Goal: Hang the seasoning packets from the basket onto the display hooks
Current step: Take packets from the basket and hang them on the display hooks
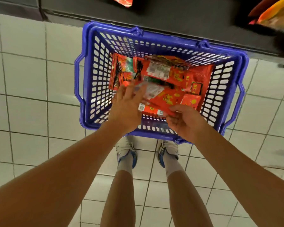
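Blue plastic basket [88, 76] with perforated walls, set on pale floor tiles [26, 89] at centre frame, directly ahead of 2 white-and-blue shoes [127, 152] at lower centre. Upper rim close against the dark base of a display unit [154, 12] running across the top of the frame.

Contents: a loose pile of red seasoning packets [179, 76], overlapping, covering most of the basket floor. Exact count not readable; several at least.

Left hand [126, 107]: centre frame, inside the near side of the basket, fingers extended and slightly spread, laid over the left part of a red packet [156, 105] lifted at the near edge of the pile. Fingertips blurred; curl under the packet cannot be confirmed.

Right hand [184, 122]: right of centre, at the near rim, thumb and fingers pinching the near right edge of the same packet.

Display hooks: not identifiable here. Only the lower edges of hanging goods visible: a red package [123, 1] at top centre, orange-yellow packages [274, 15] at upper right, blurred.

Progress assessment:
- Done: none confirmable. Whether any hanging item came from this basket cannot be told.
- In hand: pick-up of 1 packet, held between both hands, not yet clear of the basket.
- Left: lift to the display, locate the hanging hole, thread onto a hook; then repeat for the remaining pile.
- Judgement: early to middle stage, bulk of the stock apparently unhung.
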Tool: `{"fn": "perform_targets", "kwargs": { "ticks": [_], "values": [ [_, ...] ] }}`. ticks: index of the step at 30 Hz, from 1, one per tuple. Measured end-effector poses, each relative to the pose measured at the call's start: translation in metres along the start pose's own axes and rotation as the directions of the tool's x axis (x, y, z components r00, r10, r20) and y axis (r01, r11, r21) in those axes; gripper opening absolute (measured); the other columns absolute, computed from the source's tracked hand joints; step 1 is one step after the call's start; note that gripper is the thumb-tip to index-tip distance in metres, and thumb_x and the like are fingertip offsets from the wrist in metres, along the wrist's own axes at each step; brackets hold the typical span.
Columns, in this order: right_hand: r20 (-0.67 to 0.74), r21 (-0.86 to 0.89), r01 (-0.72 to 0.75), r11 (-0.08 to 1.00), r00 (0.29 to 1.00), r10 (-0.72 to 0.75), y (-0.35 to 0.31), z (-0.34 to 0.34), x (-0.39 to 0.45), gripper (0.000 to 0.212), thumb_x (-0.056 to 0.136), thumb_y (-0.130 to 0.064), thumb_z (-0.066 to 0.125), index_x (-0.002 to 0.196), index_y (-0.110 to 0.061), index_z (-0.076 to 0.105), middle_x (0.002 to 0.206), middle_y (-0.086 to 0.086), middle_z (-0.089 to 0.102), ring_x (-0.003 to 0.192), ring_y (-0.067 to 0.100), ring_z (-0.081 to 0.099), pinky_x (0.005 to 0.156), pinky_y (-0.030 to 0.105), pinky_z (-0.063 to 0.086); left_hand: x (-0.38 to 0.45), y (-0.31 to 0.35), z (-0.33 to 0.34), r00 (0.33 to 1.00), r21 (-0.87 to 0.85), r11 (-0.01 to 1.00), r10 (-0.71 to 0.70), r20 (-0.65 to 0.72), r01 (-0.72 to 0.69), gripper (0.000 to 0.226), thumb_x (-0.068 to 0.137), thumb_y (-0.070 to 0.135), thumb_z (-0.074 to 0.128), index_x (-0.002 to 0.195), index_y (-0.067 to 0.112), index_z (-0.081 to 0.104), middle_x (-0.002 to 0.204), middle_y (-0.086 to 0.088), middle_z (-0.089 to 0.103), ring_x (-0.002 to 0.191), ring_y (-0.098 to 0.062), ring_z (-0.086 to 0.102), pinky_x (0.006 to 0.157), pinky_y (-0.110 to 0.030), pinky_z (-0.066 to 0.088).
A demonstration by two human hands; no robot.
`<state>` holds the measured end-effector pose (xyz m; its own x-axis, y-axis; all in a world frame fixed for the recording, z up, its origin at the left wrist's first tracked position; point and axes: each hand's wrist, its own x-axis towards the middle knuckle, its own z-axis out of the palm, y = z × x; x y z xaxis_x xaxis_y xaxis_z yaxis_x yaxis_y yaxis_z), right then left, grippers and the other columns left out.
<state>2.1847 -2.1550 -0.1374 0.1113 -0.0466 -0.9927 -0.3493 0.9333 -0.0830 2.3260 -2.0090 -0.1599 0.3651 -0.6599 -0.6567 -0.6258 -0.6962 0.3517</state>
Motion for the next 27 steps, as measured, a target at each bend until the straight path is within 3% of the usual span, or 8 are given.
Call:
{"fn": "perform_targets", "kwargs": {
  "ticks": [2,4,7,10,13,17,22,27],
  "values": [
    [0.068,-0.024,-0.019,1.0,0.997,0.021,0.0,0.002,-0.015,0.012,0.094,0.001,0.057,0.083,-0.003,0.06,0.063,0.014,0.068,0.04,0.016,0.057,0.039,0.021,0.047,-0.001,0.003,-0.002,0.999,0.195,0.979,0.05,0.005,-0.05,0.076,0.094,0.029,0.061,0.157,0.038,0.02,0.17,-0.004,0.004,0.155,-0.036,-0.002,0.119,-0.065,0.0],
    [0.108,-0.07,-0.009,0.997,0.994,0.016,-0.005,0.006,-0.025,0.011,0.096,-0.004,0.058,0.086,-0.004,0.063,0.062,0.013,0.068,0.041,0.016,0.06,0.04,0.023,0.049,-0.005,0.006,-0.004,0.996,0.295,0.952,0.083,0.013,-0.083,0.047,0.097,0.033,0.056,0.144,0.035,0.048,0.163,-0.003,0.032,0.153,-0.037,0.018,0.119,-0.066,0.004],
    [0.151,-0.104,0.09,0.99,0.986,-0.074,-0.017,0.013,-0.03,0.028,0.099,-0.031,0.059,0.089,-0.008,0.068,0.066,0.008,0.071,0.054,0.02,0.068,0.05,0.028,0.056,-0.015,0.009,-0.011,1.0,-0.193,0.981,-0.025,0.004,0.025,0.017,0.101,0.027,0.053,0.103,0.02,0.069,0.091,-0.003,0.07,0.095,-0.033,0.07,0.081,-0.039,0.053],
    [0.032,-0.234,0.244,0.941,0.969,-0.243,-0.025,0.018,-0.024,0.035,0.096,-0.051,0.061,0.093,-0.017,0.069,0.085,0.004,0.076,0.077,0.023,0.073,0.066,0.035,0.059,-0.022,0.008,-0.019,0.983,-0.556,0.816,-0.18,0.021,0.161,0.008,0.095,0.018,0.064,0.089,0.019,0.069,0.065,0.016,0.064,0.064,-0.008,0.064,0.055,-0.012,0.048],
    [-0.056,-0.45,0.376,0.81,0.894,-0.445,-0.022,0.021,-0.02,0.032,0.088,-0.045,0.075,0.109,-0.024,0.064,0.101,-0.007,0.071,0.096,0.017,0.068,0.085,0.043,0.058,-0.035,0.014,-0.036,0.967,-0.808,0.549,-0.237,0.094,0.213,0.018,0.086,0.018,0.078,0.099,0.027,0.072,0.081,0.016,0.075,0.079,-0.008,0.072,0.071,-0.018,0.055],
    [0.085,-0.378,0.367,0.85,0.928,-0.363,-0.014,0.03,-0.036,0.027,0.088,-0.039,0.077,0.111,-0.029,0.068,0.108,-0.007,0.077,0.102,0.019,0.073,0.096,0.05,0.055,-0.056,0.022,-0.059,0.97,-0.922,0.317,-0.164,0.177,0.222,0.015,0.079,0.025,0.085,0.09,0.032,0.078,0.093,0.004,0.079,0.085,-0.016,0.077,0.069,-0.031,0.062],
    [0.055,-0.167,0.464,0.87,0.886,-0.461,-0.028,0.033,-0.071,0.018,0.088,-0.015,0.076,0.105,-0.02,0.073,0.101,0.005,0.079,0.091,0.027,0.077,0.078,0.048,0.061,-0.086,0.032,-0.089,0.908,-0.906,0.324,-0.397,0.132,0.273,0.048,0.082,0.075,0.06,0.085,0.028,0.069,0.092,0.0,0.075,0.087,-0.026,0.075,0.083,-0.045,0.06],
    [0.009,-0.119,0.513,0.85,0.856,-0.516,-0.062,0.033,-0.132,0.016,0.087,-0.013,0.076,0.102,-0.018,0.075,0.095,0.008,0.079,0.084,0.029,0.077,0.068,0.044,0.061,-0.125,0.042,-0.146,0.9,-0.958,0.254,-0.436,0.012,0.136,0.042,0.092,0.055,0.063,0.114,0.02,0.073,0.105,-0.004,0.078,0.095,-0.027,0.076,0.09,-0.055,0.058]
  ]
}}
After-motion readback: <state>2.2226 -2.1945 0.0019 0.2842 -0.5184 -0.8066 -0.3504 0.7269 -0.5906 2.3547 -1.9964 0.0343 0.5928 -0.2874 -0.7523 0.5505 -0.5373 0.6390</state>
